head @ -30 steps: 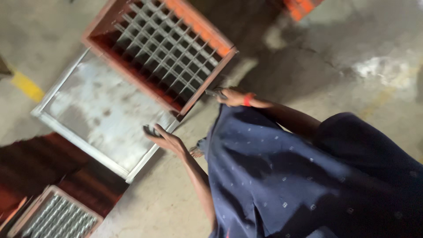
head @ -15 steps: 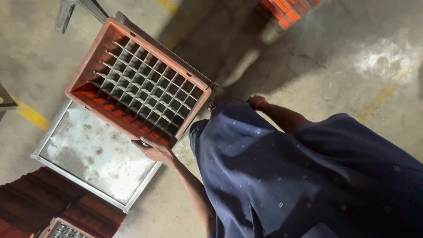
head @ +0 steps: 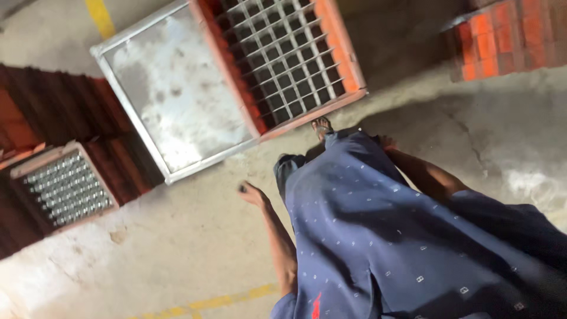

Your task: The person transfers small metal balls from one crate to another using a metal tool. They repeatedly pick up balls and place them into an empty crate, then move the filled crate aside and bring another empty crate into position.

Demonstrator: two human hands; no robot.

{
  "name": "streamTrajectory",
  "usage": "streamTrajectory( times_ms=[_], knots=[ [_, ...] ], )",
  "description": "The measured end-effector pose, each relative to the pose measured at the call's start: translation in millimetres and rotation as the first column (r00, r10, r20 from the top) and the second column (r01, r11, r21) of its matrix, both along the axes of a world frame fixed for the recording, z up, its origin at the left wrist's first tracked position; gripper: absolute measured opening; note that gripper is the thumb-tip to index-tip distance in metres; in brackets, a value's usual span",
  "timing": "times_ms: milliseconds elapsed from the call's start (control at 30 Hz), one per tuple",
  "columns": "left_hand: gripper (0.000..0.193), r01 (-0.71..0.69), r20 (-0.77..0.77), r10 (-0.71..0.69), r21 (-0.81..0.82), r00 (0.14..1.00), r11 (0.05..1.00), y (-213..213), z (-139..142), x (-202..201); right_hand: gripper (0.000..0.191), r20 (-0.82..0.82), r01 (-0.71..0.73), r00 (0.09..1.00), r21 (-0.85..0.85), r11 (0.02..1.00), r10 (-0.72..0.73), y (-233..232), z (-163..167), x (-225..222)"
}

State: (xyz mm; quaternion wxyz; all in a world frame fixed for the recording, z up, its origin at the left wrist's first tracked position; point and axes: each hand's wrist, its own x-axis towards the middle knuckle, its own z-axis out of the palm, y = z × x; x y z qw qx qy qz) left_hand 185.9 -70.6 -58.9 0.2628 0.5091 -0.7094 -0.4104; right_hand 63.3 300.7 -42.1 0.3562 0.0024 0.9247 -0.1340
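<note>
An empty orange-red crate (head: 283,56) with a grid of dividers lies on a scuffed metal tray (head: 171,100) on the concrete floor. My left hand (head: 252,193) hangs free over the floor, below the tray's near edge, holding nothing. My right hand (head: 387,142) sits beside my dark blue garment (head: 401,236), just under the crate's corner; most of it is hidden and it touches nothing I can see. My foot (head: 322,125) reaches the crate's near rim.
At the left, a crate full of capped bottles (head: 65,186) rests on dark red stacked crates (head: 53,112). More orange crates (head: 508,41) stand at the upper right. Yellow lines (head: 224,301) mark the floor.
Both hands have let go of the crate, which was tilted up and now rests on the tray. My arms have dropped back to my sides and the view has swung round.
</note>
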Motion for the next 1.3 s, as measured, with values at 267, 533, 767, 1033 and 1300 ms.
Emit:
streamTrajectory(
  times_ms=[267,533,767,1033,1300],
  knots=[
    [0.028,-0.274,0.313,0.014,0.809,0.950,0.519,19,-20,207,0.031,0.147,-0.138,0.984,0.278,0.951,0.100,-114,23,8],
    [0.027,-0.291,0.241,0.164,0.813,0.957,0.504,-42,7,288,0.035,0.054,-0.641,0.765,-0.037,0.766,0.642,-276,59,50],
    [0.034,-0.270,0.109,0.339,0.836,0.934,0.477,-139,26,302,0.046,0.043,-0.731,0.682,0.031,0.682,0.730,-304,123,-4],
    [0.030,-0.257,0.028,0.399,0.806,0.917,0.533,-179,31,302,0.070,0.223,-0.802,0.597,0.192,0.565,0.771,-322,139,1],
    [0.026,-0.411,0.281,0.407,0.869,0.869,0.276,-175,-10,335,0.086,0.133,-0.787,0.582,-0.155,0.597,0.802,-437,77,75]
  ],
)
